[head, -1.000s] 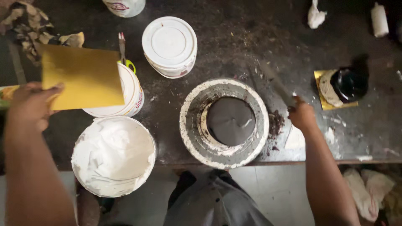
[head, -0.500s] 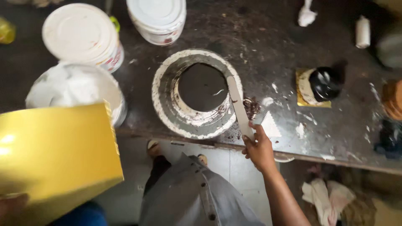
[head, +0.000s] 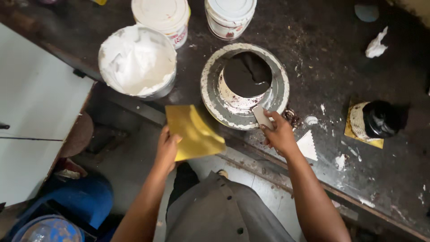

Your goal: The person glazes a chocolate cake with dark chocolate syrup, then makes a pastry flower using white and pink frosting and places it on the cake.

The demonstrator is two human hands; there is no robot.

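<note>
So the person is mid-way through icing a small dark cake (head: pixel 247 74) that sits on a round turntable (head: pixel 210 96) at the front edge of a dark, crumb-strewn worktop (head: pixel 340 54). The right hand (head: pixel 280 134) is clenched around a white scraper (head: pixel 261 117), its blade pressed to the cake's near side where white cream is smeared — the top looks bare and dark. The left hand (head: pixel 166 150) pinches a gold cake board (head: pixel 193 132) by its lower edge, held out over the floor just off the worktop, beside the turntable but not touching it.

I'd call this the side-smoothing step, roughly the early part of the coat. The next stroke probably wants the blade kept upright and steady against the side.

Around it: an open tub of white cream (head: pixel 136 62) to the left, two lidded tubs (head: pixel 161 15) behind, a white toothed comb scraper (head: pixel 308 145) by the right wrist, a small dark cake on a gold square (head: pixel 376 120) further right, and a crumpled tissue (head: pixel 375 45).

Hard to make out — the far side of the cake, how much blade is in contact, and the blue container (head: pixel 49 228) cut off bottom left.
</note>
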